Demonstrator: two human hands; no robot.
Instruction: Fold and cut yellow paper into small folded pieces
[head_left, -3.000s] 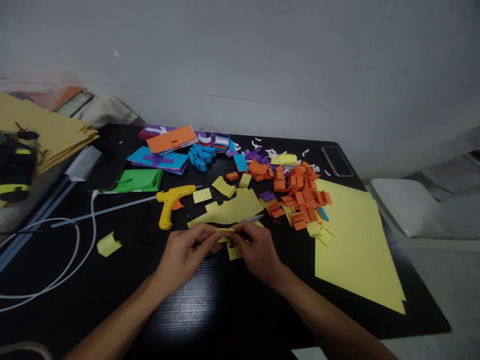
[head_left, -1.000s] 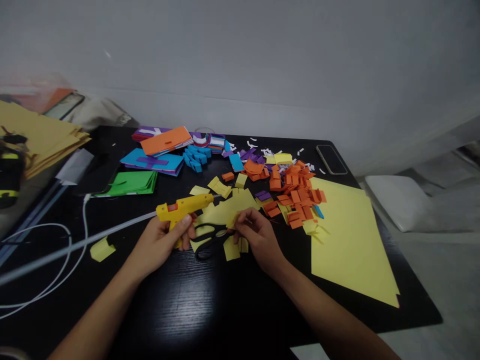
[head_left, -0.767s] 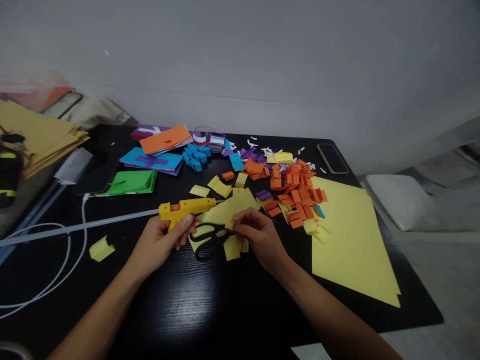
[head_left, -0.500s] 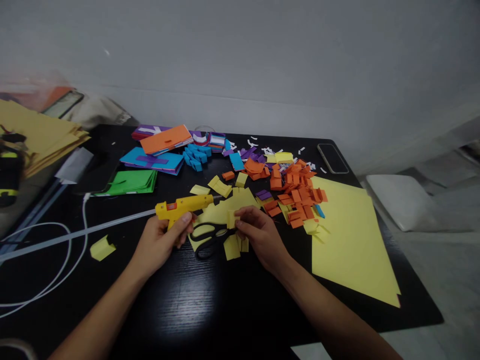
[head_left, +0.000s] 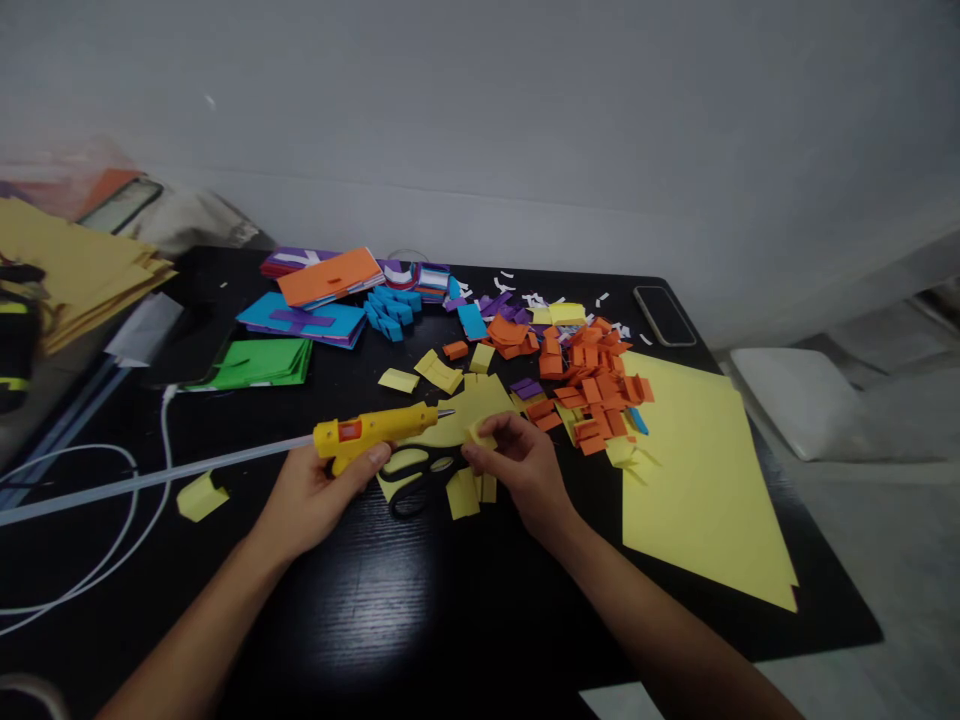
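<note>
My left hand (head_left: 319,492) is wrapped round the handle of a yellow glue gun (head_left: 375,431), whose metal nozzle points right. A long clear glue stick (head_left: 247,456) runs out of its back end. Between the thumb and fingers of my right hand (head_left: 521,470) is a small folded yellow paper piece (head_left: 481,432), a short way right of the nozzle. Under and between the hands lie black-handled scissors (head_left: 420,480), their blades mostly hidden by paper and my right fingers. They rest on cut yellow paper (head_left: 480,398).
Orange folded paper pieces (head_left: 596,375) are heaped beyond my right hand. Large yellow sheets (head_left: 697,480) lie at the right, a phone (head_left: 664,316) behind them. Green (head_left: 262,362) and blue (head_left: 300,318) paper bundles stand back left. A white cable (head_left: 166,450) loops at the left.
The glue gun has tilted and shifted slightly right, its nozzle now nearer my right hand. My right fingers have turned the yellow paper piece, which now lies at a different angle.
</note>
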